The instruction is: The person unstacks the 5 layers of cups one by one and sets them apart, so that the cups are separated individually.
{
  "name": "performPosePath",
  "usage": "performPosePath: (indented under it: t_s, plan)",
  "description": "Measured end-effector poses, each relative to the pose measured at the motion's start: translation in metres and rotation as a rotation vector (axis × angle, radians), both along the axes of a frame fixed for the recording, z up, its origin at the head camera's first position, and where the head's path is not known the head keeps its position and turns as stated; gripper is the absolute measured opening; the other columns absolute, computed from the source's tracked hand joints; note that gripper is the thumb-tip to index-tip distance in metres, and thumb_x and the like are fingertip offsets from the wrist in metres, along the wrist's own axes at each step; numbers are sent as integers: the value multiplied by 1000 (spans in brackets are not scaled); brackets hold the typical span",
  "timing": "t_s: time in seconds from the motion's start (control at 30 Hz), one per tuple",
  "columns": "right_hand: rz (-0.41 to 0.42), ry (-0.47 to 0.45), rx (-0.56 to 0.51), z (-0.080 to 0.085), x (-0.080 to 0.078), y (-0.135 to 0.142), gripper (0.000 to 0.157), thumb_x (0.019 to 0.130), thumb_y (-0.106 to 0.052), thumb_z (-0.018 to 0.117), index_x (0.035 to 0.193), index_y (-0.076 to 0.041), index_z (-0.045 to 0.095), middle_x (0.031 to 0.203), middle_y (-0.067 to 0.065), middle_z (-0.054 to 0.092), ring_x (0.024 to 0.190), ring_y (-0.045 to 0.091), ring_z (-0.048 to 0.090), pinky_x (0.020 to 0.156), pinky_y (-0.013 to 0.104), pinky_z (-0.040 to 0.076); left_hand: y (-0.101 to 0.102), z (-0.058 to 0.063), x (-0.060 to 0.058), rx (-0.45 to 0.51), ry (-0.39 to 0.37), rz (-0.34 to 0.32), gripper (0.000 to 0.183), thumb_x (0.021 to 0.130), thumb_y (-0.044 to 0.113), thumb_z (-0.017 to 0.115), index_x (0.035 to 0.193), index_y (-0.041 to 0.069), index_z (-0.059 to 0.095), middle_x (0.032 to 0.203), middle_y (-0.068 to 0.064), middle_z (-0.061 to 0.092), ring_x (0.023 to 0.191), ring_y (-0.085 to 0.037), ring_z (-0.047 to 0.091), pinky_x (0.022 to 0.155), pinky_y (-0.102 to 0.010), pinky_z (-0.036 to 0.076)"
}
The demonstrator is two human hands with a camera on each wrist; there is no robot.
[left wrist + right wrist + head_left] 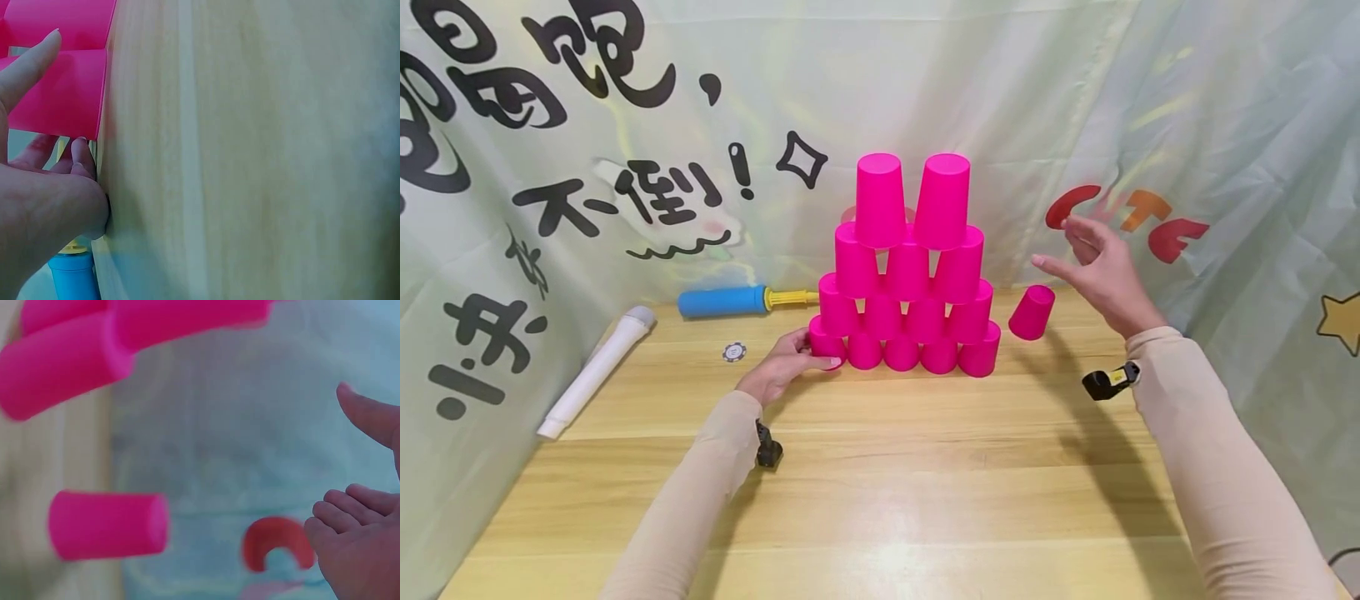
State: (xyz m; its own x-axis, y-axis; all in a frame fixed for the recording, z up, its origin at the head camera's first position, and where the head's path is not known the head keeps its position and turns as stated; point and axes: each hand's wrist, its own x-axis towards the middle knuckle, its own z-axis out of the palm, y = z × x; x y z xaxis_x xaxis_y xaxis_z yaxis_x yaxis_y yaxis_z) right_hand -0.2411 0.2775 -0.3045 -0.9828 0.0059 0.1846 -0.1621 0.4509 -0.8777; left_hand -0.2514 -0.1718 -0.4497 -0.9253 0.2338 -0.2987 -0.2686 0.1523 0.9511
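Observation:
Upside-down pink cups stand in a stacked pyramid, with two cups in its top row, including the top right cup point(942, 202). My left hand point(782, 364) holds the bottom left cup point(826, 340), thumb across its front and fingers at its outer side. Part of those fingers is hidden behind the cup in the left wrist view. Raised to the right of the pyramid, my right hand point(1105, 271) holds nothing, its thumb and fingers spread apart. Below and left of it a single pink cup point(1032, 312) stands upside down on the table, apart from the stack.
A blue hand pump point(722, 302) with a yellow end lies left of the pyramid. Near it is a small round chip point(734, 352). A white tube point(597, 373) lies along the table's left edge. Printed curtain point(1000, 75) hangs close behind the wooden table point(880, 483).

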Motion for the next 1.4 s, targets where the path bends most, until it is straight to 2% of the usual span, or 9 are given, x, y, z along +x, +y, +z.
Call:
performPosePath:
  t_s: [0.13,0.27,0.47,0.6,0.7,0.97,1.17,1.4]
  plan:
    - [46,41,-38,23,4,-13,84,92,-27,77,159,-10,30,162,9,34,150,22,31,108,17,37,0,1,0,7,2,-3,78,83,10,84,151,14,46,146,-9,52,133,-31,47,116,-48,34]
    - [120,41,-83,39,10,-28,83,92,-22,77,160,-12,30,162,7,34,149,20,33,108,17,38,0,1,0,7,1,-2,77,83,8,84,150,13,46,146,-9,53,133,-31,47,116,-47,34]
    - [220,35,-151,58,18,-53,79,91,-15,77,158,-12,34,160,6,38,148,20,34,107,18,40,2,0,0,3,4,4,78,82,7,84,150,12,46,144,-10,54,132,-31,49,117,-47,33]
    - [264,40,-158,66,19,-69,78,91,-16,77,157,-12,37,159,6,40,147,21,36,104,18,43,3,1,0,3,9,1,77,83,7,83,150,11,46,145,-11,53,132,-32,48,117,-47,33]
    - [270,42,-137,70,18,-80,77,90,-21,78,156,-12,39,157,5,44,145,21,40,104,20,45,3,1,0,0,8,1,77,84,8,83,151,11,45,146,-12,52,133,-32,47,117,-48,32]
    - [291,53,-133,76,7,-105,72,87,-29,82,150,-16,49,147,4,54,138,20,49,113,34,41,4,3,1,-12,3,10,78,83,9,83,151,11,45,146,-12,52,134,-32,48,117,-48,33]
    - [329,73,-182,73,2,-116,63,88,-26,82,144,-15,55,137,5,60,127,22,58,104,33,49,5,4,2,-5,-1,16,77,82,8,84,150,9,46,144,-13,54,131,-33,50,116,-48,35]
    - [284,64,-167,71,1,-120,61,88,-29,81,143,-15,56,133,6,62,119,22,63,97,32,54,4,2,1,8,-13,29,78,82,6,84,150,10,46,143,-12,55,131,-32,51,116,-47,35]
